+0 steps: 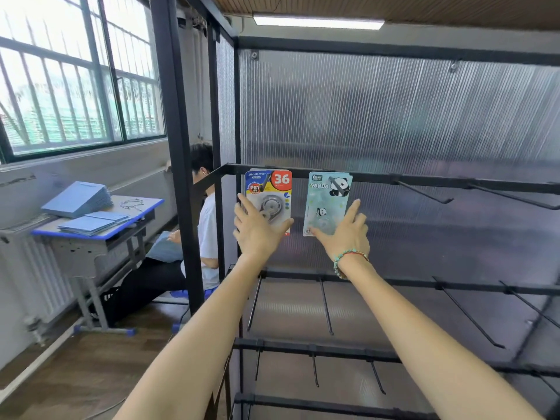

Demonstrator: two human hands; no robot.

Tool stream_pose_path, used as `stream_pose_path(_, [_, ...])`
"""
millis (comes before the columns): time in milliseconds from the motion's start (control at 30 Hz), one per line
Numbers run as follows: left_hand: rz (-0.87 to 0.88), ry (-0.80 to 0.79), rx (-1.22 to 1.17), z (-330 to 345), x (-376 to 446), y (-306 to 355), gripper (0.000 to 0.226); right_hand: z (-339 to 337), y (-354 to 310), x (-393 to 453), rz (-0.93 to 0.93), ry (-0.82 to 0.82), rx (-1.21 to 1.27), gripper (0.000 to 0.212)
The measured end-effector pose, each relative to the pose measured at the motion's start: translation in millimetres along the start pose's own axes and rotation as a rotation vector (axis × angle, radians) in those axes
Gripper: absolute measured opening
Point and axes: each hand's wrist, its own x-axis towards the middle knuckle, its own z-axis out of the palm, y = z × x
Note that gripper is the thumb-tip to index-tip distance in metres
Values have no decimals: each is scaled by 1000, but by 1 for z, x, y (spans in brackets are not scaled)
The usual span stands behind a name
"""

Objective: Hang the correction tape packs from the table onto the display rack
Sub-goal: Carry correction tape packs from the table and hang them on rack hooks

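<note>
Ribbed translucent plastic sheeting (394, 116) backs the display rack (378, 178) in front of you, its fluted surface catching a soft grey sheen, and black metal bars cross it in tiers with thin straight hooks (424, 192) jutting forward from each bar. Overhead runs a long flat strip light (318, 22) under a wood-grain ceiling.

Two flat, rounded-corner cardboard packs hang side by side on the top bar, near its left end. Your left hand (257, 228) lies against the lower part of the yellow correction tape pack (274, 189), fingers straight and slightly spread over its clear blister, with the thumb reaching out to the pack's lower right edge; the card shows a red disc with "36" and a round grey tape wheel. Your right hand (345, 234) touches the pale green panda pack (325, 204), index finger stretched up along its right edge and thumb lying under its bottom edge, the other fingers loosely bent behind. Whether that hand pinches the card or only steadies it, you cannot tell. A beaded bracelet (348, 260) with a red cord circles your right wrist.

Off to the left, a grey bench (100, 234) with blue edging carries stacks of flat blue sheets (78, 198), standing before a white ribbed radiator (39, 274) and a barred window (75, 86). A person in a white top (209, 234) sits low beside the rack's black upright post (178, 147).
</note>
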Motion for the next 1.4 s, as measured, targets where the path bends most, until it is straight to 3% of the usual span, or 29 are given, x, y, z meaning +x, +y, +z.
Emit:
stream_pose_path(267, [200, -32, 68, -25, -53, -4, 93, -29, 16, -35, -253, -79, 3, 72])
stream_pose_path(533, [284, -38, 229, -72, -135, -28, 80, -28, 6, -113, -438, -302, 163, 72])
stream_pose_path(867, [-47, 93, 489, -196, -228, -150, 73, 22, -85, -234, -718, -522, 246, 64])
stream_pose_path(1400, [-588, 404, 767, -552, -466, -326, 66, 66, -330, -576, -1234, -834, 350, 62])
